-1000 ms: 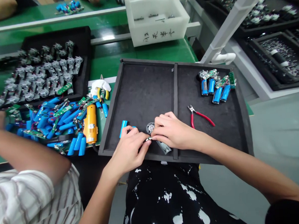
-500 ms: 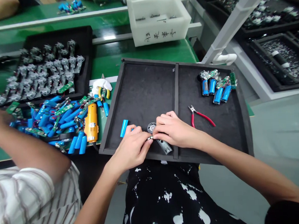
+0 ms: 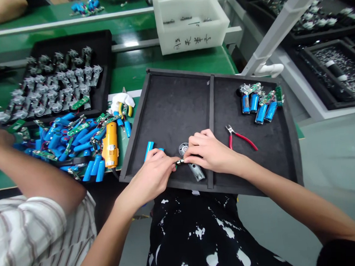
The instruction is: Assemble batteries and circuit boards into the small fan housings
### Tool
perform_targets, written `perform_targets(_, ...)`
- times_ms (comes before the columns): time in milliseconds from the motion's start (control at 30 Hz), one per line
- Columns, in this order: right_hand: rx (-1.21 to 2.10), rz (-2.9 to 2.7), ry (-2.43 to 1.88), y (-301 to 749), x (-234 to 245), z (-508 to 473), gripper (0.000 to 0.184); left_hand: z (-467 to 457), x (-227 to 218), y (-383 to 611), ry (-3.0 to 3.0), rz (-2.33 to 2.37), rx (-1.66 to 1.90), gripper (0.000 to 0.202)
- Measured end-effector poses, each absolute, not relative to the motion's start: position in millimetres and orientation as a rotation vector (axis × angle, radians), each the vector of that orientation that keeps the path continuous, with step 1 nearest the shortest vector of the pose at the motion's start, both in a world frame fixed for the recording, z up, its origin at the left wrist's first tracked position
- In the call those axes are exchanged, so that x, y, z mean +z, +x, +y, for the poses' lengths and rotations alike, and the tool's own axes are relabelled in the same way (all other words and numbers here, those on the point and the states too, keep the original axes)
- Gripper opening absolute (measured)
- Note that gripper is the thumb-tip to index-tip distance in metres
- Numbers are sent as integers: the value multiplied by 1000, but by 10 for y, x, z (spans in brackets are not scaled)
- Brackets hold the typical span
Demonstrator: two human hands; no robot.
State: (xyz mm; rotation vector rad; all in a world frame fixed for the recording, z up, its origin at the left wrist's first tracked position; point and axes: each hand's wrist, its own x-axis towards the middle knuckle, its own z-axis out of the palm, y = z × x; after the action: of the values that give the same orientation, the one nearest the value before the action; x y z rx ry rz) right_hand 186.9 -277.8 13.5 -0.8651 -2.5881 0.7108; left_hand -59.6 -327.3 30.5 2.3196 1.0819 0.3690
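Both my hands meet at the near edge of a black foam tray [image 3: 175, 97] on my lap. My left hand [image 3: 156, 174] and my right hand [image 3: 210, 152] pinch a small metal connector [image 3: 179, 162] between their fingertips. A grey motor part with a round disc [image 3: 184, 149] and a flat bracket [image 3: 196, 172] lies under my right hand. A blue battery cell [image 3: 149, 150] lies just left of my left hand.
Red-handled pliers [image 3: 241, 136] lie in the tray's right section, with several blue cells and green boards [image 3: 259, 103] behind them. On the green bench to the left are a pile of blue cells [image 3: 67, 138], an orange tool [image 3: 110, 145] and a tray of grey parts [image 3: 56, 82]. A co-worker's arm [image 3: 31, 176] reaches there. A white bin [image 3: 189, 19] stands behind.
My hands hold the same pinch on the connector. The view has shifted slightly; the co-worker's arm has moved a little.
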Motion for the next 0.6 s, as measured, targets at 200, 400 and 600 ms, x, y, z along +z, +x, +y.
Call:
perform_targets(200,760,-2572,-835,1875,92,-2741,23,-3281,275,-543,2337,1062,353,36)
perform_targets(400,790,-2520,-893,1883,91,-2721,22,-3255,243,-523,2264,1037,390,39)
perform_targets(600,820,-2415,-981,1923,157,-2740,22,-3252,314,-564,2122,1097,454,41)
